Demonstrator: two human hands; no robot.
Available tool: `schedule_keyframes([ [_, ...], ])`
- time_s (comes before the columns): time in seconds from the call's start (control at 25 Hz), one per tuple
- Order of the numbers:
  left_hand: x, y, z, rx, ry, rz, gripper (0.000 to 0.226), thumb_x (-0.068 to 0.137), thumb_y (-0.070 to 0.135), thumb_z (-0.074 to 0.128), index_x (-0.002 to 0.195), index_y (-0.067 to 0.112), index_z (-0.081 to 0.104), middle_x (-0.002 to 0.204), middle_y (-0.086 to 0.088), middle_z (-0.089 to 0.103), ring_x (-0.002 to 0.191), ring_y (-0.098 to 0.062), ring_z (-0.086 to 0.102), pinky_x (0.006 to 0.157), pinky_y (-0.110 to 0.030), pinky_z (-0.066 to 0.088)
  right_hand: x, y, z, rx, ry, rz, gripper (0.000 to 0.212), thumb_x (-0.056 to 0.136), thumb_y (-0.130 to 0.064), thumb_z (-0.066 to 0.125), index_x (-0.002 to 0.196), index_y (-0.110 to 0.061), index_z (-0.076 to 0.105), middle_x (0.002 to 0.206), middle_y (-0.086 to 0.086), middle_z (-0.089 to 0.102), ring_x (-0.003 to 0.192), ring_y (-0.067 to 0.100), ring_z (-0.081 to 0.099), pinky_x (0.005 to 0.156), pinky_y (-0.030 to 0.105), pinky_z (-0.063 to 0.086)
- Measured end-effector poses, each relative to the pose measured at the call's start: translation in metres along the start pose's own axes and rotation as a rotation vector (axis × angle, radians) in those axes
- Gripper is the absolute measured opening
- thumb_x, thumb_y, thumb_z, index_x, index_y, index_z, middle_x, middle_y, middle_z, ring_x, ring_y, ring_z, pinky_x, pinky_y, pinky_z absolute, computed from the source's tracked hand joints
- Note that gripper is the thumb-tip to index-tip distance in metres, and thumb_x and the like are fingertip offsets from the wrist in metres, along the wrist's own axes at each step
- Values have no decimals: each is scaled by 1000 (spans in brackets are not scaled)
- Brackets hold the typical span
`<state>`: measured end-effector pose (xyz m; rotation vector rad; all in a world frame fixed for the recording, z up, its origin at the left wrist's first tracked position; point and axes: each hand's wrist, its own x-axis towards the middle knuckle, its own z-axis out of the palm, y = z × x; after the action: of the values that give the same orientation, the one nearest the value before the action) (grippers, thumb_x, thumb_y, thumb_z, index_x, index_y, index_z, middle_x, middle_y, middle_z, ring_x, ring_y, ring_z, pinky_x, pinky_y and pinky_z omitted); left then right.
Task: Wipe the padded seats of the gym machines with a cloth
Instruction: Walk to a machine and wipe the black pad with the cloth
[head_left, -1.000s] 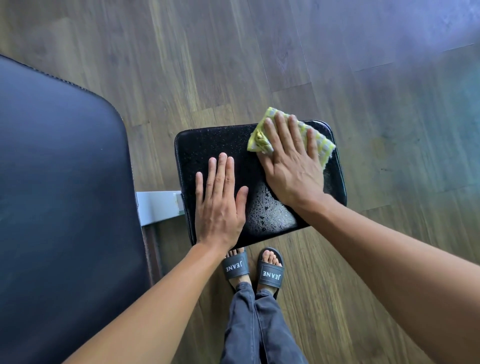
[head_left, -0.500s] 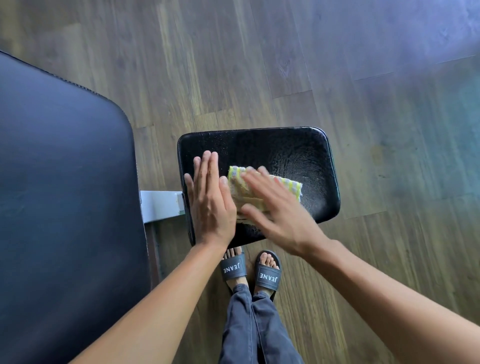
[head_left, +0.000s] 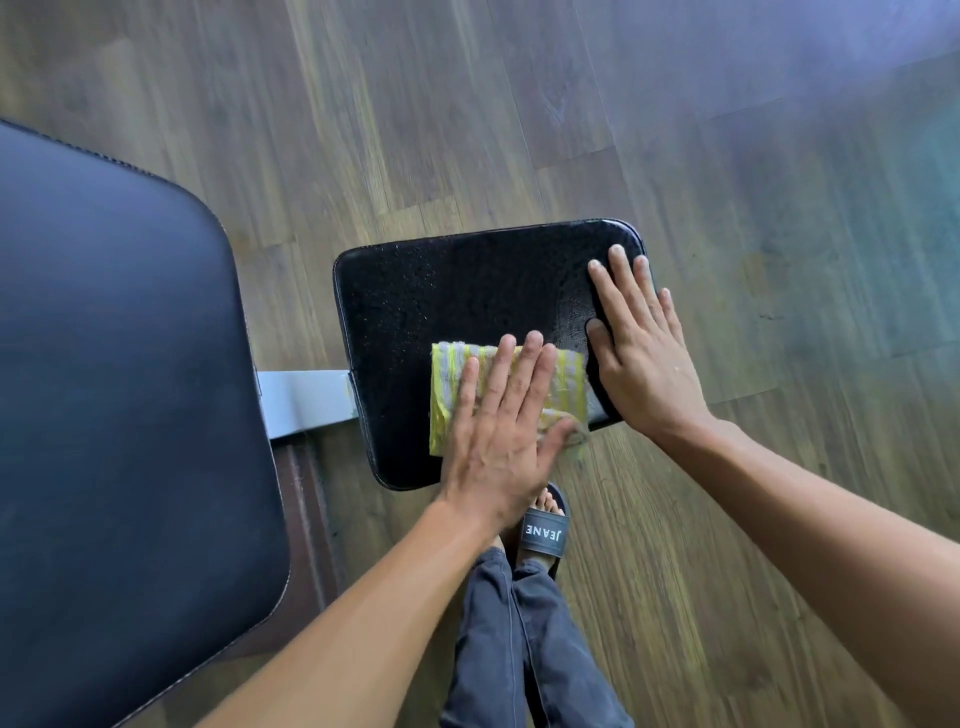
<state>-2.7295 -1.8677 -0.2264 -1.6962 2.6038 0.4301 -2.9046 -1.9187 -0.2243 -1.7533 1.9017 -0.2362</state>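
A small black padded seat (head_left: 457, 296), wet with droplets on its left part, lies below me. A yellow and white striped cloth (head_left: 451, 370) rests on its near half. My left hand (head_left: 498, 441) lies flat on the cloth with fingers spread, pressing it to the pad, and its thumb catches the cloth's near right corner. My right hand (head_left: 639, 353) rests flat and empty on the seat's right edge, fingers apart, just to the right of the cloth.
A large dark blue-black pad (head_left: 119, 389) fills the left side, joined to the small seat by a grey metal bracket (head_left: 306, 400). Wooden plank floor (head_left: 727, 208) surrounds the seat. My foot in a black sandal (head_left: 543, 538) stands under the seat's near edge.
The cloth passed from my right hand to my left. My right hand moved off it to the seat's right edge, and my left hand came onto the cloth near the front.
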Motion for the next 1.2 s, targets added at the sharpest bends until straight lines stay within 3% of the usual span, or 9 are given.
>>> schedule_keyframes([
  [0.12,-12,0,-3,-82,-25,79,72,98,60,27,155,16,17,163,-6,9,152,-23,3,122,-52,6,0,-1,-2,-16,-8,11,58,103,-23,33,156,-29,10,164,-10,-2,151,9,-9,123,36,-2],
  [0.24,-9,-23,-3,55,-16,298,62,101,52,30,153,18,27,161,-3,21,150,-23,16,118,-55,21,0,-3,2,-35,22,20,57,103,-23,32,155,-29,11,164,-10,-1,151,10,-7,123,36,-2],
  [0.32,6,-41,-1,128,-16,395,60,102,50,26,153,19,24,161,-2,22,150,-22,17,120,-52,17,-1,-4,5,-29,58,30,57,102,-24,32,155,-30,13,164,-11,2,151,9,-5,123,35,-2],
  [0.48,42,-55,-8,166,33,319,60,102,51,21,154,21,21,162,-1,20,150,-21,17,121,-48,13,0,-9,8,-17,184,49,52,98,-22,39,150,-26,33,161,-6,22,150,14,13,122,38,8],
  [0.6,61,-53,-19,151,74,283,65,94,56,39,148,20,36,157,-2,33,145,-24,31,116,-45,24,15,-21,4,-17,349,118,40,97,-23,41,136,-23,50,147,-2,43,134,14,32,118,41,17],
  [0.76,87,-65,-24,137,35,650,62,100,50,33,150,14,31,159,-5,28,149,-26,21,121,-46,20,36,-26,2,-23,311,84,43,101,-22,34,144,-24,42,156,-5,34,145,11,25,121,38,9],
  [0.84,94,-72,-19,142,12,727,58,103,45,29,151,14,27,159,-4,26,150,-24,17,122,-46,19,40,-23,7,20,264,72,46,103,-24,30,148,-23,37,160,-5,26,150,10,16,122,35,5],
  [0.96,98,-75,-15,164,56,587,58,104,44,26,154,16,20,161,-2,21,150,-20,16,123,-43,16,40,-20,11,10,247,84,48,104,-30,28,152,-24,31,162,-6,21,151,9,10,123,32,2],
  [1.2,92,-79,-18,80,130,-83,67,101,49,16,155,10,14,163,-7,12,151,-20,10,123,-41,11,40,-20,10,-165,127,85,54,105,-34,23,156,-25,8,164,-7,1,151,9,-6,123,36,-5],
])
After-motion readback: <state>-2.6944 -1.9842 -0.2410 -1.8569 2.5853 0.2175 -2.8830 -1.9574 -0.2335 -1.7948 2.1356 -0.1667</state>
